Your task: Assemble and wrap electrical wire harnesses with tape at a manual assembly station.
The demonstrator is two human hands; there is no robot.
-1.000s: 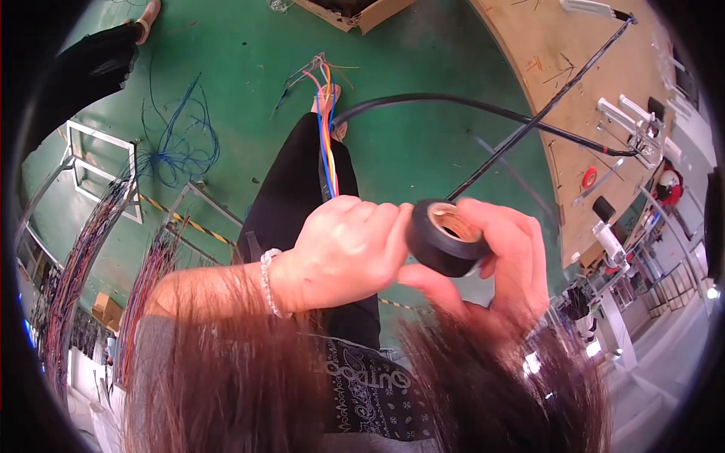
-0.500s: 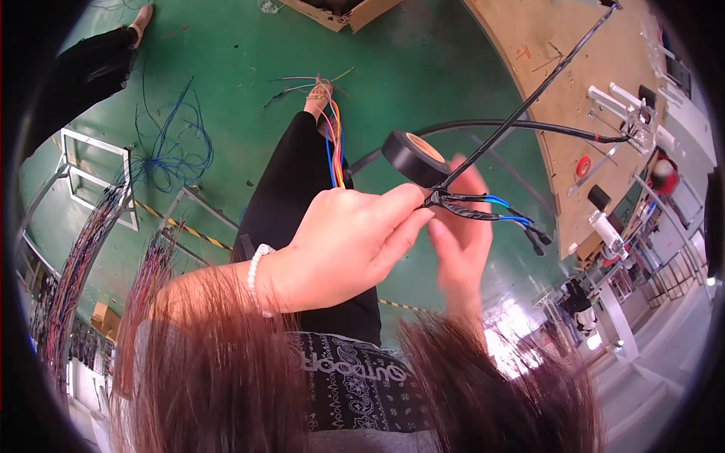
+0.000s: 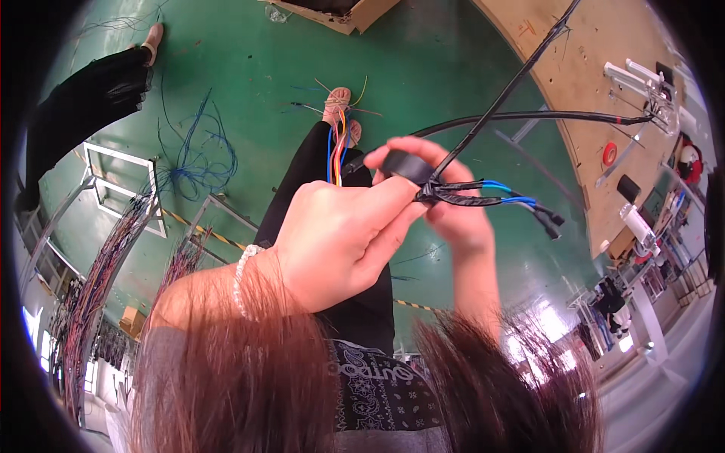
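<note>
My left hand (image 3: 343, 234), a white beaded bracelet at its wrist, pinches a wire harness (image 3: 459, 194) where its black-taped branches meet. Two short branches with blue wires (image 3: 521, 201) and black ends stick out to the right. A long black-wrapped branch (image 3: 513, 75) runs up to the far right. Loose coloured wires (image 3: 338, 155) come out beyond the left hand. My right hand (image 3: 464, 215) curls behind the junction, its fingers around a roll of black tape (image 3: 405, 166) pressed close to the harness. The right thumb is partly hidden by the branches.
A wooden board (image 3: 563, 83) with white fixtures (image 3: 642, 87) and a red tape roll (image 3: 609, 154) stands at right. Hanging wire bundles (image 3: 102, 264), a white metal frame (image 3: 124, 185) and tangled blue wires (image 3: 196, 162) are at left. Another person's leg (image 3: 91, 113) shows far left; a cardboard box (image 3: 332, 19) lies ahead.
The right hand's fingers have come up over the tape roll, which has shifted slightly left and tipped. The left hand keeps its pinch. The whole view has shifted a little.
</note>
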